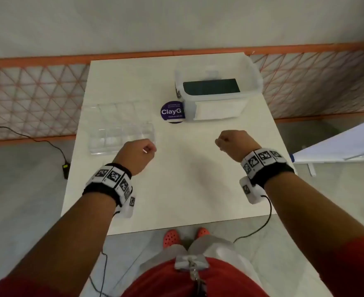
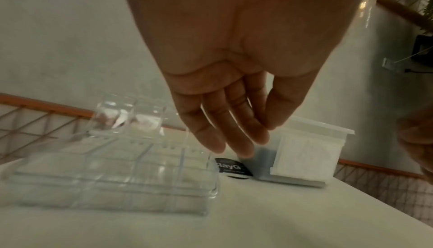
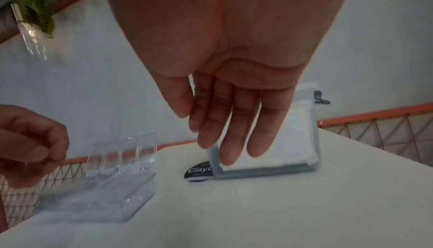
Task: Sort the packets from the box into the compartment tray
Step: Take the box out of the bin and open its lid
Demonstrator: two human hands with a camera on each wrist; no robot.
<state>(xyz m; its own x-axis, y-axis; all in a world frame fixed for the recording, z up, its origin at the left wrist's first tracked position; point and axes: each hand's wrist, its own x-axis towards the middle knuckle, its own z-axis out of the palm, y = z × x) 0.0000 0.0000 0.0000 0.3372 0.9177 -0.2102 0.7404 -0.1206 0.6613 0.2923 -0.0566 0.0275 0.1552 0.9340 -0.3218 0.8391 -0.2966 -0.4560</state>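
Observation:
A clear compartment tray (image 1: 121,136) with its lid standing open lies on the left of the white table (image 1: 187,189); its cells look empty. At the back right stands a translucent box (image 1: 249,82). It holds a dark flat rectangle (image 1: 211,86) and a white stack of packets (image 1: 217,111) at its front. My left hand (image 1: 149,150) hovers by the tray's near right corner, fingers loosely hanging (image 2: 234,141), holding nothing. My right hand (image 1: 221,142) hovers in front of the box, fingers relaxed (image 3: 225,146), holding nothing. The tray (image 2: 112,174) and the box (image 3: 269,170) also show in the wrist views.
A round purple "ClayG" sticker (image 1: 172,112) lies between tray and box. An orange lattice railing (image 1: 33,93) runs behind the table. A cable with an adapter (image 1: 65,168) is on the floor at left, and a white board (image 1: 337,146) juts in at right.

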